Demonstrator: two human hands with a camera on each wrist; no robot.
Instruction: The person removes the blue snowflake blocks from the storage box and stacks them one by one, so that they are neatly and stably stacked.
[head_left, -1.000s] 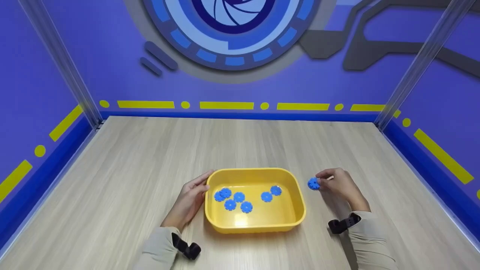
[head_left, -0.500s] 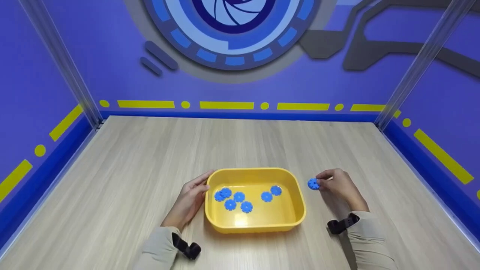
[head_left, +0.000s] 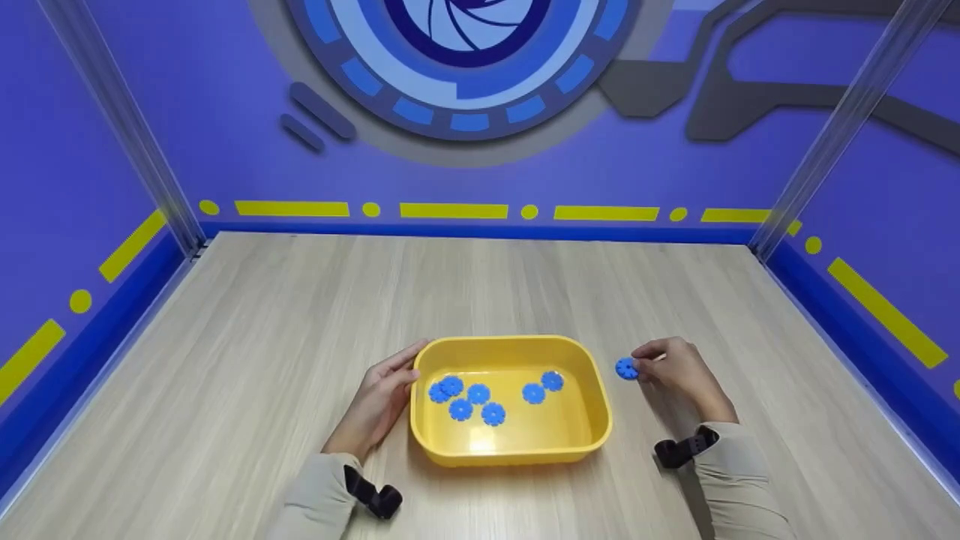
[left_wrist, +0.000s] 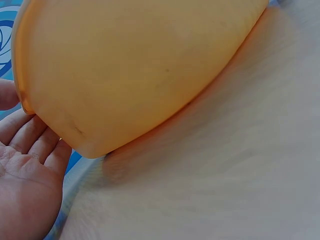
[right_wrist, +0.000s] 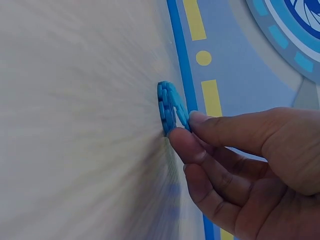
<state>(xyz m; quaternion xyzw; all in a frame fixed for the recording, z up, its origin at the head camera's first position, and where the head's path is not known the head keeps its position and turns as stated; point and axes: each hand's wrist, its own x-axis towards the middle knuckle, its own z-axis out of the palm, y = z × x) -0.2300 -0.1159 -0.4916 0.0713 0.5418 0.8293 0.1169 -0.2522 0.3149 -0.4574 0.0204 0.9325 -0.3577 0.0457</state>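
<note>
My left hand (head_left: 381, 405) holds the yellow plastic tub (head_left: 517, 456) at its left end, thumb by the rim and fingers along the outer wall. In the left wrist view the fingers (left_wrist: 37, 137) lie almost straight against the tub's side. To the tub's right, my right hand (head_left: 679, 375) pinches a blue notched disc (right_wrist: 178, 106), like a plastic snowflake connector, between thumb and index finger. This disc leans away from a second blue disc (right_wrist: 162, 110) lying flat on the table, their far edges together. Several like blue discs (head_left: 478, 394) lie inside the tub.
The tub stands on a light wood table (head_left: 315, 300) near its front. Blue-purple panels (head_left: 225, 150) with yellow marks rise along the back and both sides. A black wrist strap mount (head_left: 373, 493) sits at each sleeve.
The pinched blue disc has tilted slightly in my right hand. Both hands, the tub and the discs in it look still.
</note>
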